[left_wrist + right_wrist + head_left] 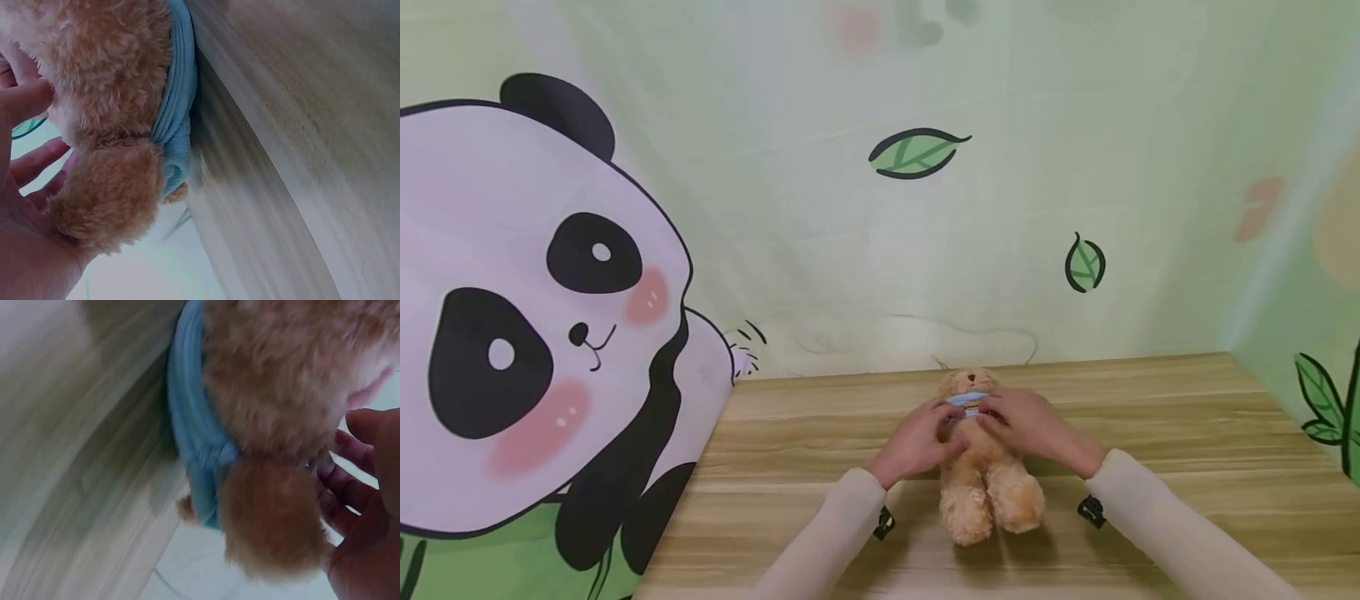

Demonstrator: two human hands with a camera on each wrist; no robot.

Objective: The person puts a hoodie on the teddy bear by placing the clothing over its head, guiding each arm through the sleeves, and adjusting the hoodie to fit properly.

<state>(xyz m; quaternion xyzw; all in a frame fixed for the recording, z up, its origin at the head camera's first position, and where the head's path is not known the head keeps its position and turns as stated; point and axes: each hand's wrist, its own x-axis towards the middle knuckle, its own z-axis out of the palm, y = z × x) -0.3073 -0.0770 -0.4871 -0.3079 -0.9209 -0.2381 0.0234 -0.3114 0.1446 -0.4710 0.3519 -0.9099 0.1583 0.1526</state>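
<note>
Tan plush teddy bear (979,454) lies face-up on the wood-grain tabletop (820,442), between your left hand (919,435) and right hand (1032,423); your bent fingers touch its blue garment (967,400), but whether they pinch it, I cannot tell.

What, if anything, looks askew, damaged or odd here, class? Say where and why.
Possibly the teddy bear's light-blue garment: it sits high on the chest, leaving the belly bare, and both wrist views show it gathered in folds, as if bunched up. No spill or damage shows.
</note>
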